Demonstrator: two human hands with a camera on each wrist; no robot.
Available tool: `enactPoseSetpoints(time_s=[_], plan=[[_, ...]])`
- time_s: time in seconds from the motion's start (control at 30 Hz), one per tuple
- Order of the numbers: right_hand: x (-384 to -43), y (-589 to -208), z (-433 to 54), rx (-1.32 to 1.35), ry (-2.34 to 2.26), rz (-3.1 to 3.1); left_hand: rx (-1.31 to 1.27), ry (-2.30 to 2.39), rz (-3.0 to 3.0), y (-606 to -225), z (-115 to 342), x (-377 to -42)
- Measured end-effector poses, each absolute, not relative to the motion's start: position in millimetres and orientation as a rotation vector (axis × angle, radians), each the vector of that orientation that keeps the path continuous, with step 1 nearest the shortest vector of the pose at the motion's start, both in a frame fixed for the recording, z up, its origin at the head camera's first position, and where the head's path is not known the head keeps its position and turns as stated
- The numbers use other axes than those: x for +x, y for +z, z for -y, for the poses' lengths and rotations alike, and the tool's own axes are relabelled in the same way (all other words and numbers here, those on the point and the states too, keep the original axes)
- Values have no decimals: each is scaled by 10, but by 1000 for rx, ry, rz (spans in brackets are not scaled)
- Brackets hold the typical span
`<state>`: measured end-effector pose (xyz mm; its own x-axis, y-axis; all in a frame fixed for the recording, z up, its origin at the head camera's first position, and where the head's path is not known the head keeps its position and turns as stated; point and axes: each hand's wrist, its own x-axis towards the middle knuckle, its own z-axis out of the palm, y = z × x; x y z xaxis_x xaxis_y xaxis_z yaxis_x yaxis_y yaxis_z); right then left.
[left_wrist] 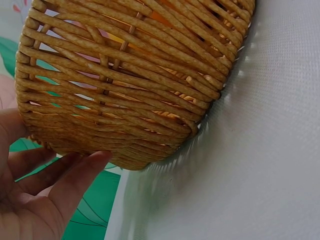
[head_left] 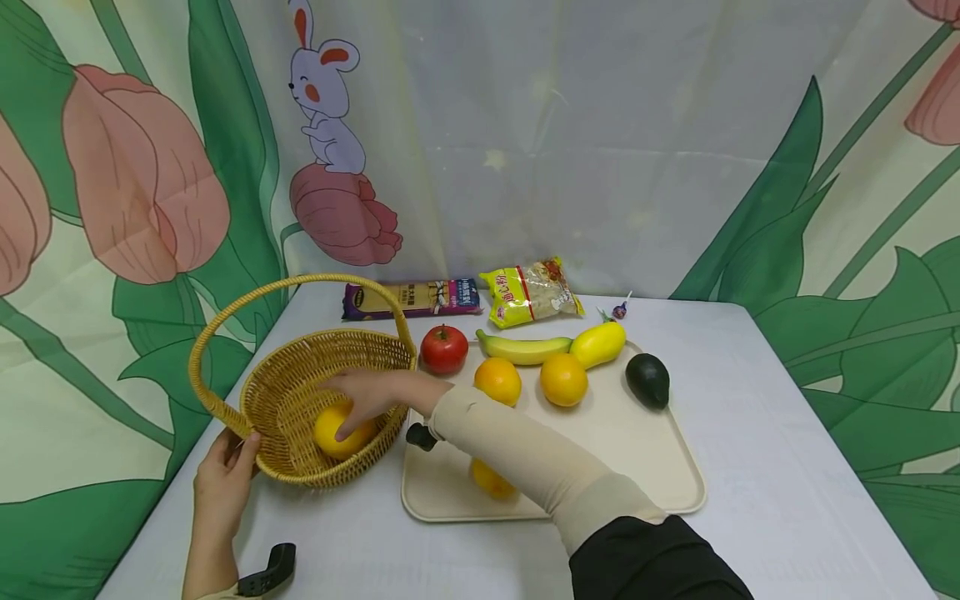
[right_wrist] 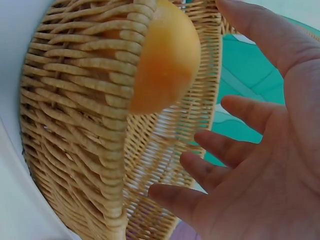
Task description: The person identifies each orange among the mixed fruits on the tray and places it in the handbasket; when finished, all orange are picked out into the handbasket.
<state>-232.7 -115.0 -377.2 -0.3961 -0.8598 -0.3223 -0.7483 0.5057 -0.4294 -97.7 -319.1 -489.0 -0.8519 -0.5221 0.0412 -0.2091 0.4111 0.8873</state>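
A wicker basket [head_left: 277,379] with a tall arched handle stands at the left of the table. My left hand [head_left: 225,475] grips its rim near the handle's left foot, thumb at the edge and fingers against the outer weave [left_wrist: 110,100]. Inside the basket lies an orange [head_left: 333,437]. Over it reaches my right hand [head_left: 365,396], its fingers spread and loosely extended. In the right wrist view the orange [right_wrist: 170,65] shows beyond the near rim, apart from the fingers of the right hand [right_wrist: 250,160].
A beige tray [head_left: 600,492] beside the basket holds oranges [head_left: 564,380], a banana [head_left: 525,350], a yellow pear-shaped fruit [head_left: 598,344] and an avocado [head_left: 648,381]. The right forearm crosses the tray. A tomato [head_left: 444,349] sits near its corner; two snack packets [head_left: 532,293] lie behind.
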Motion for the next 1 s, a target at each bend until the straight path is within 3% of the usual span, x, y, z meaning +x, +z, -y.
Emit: enactPoseSetpoints(time_s=[0.4,1.0], plan=[[-2420,-3582,811,-1390,-345,-2302,697,-1447,2391,-4681,3070,-921],[-2354,-3255,314,-1405,-439,-2346,626,-1435,2339,-4823,3137,-944]])
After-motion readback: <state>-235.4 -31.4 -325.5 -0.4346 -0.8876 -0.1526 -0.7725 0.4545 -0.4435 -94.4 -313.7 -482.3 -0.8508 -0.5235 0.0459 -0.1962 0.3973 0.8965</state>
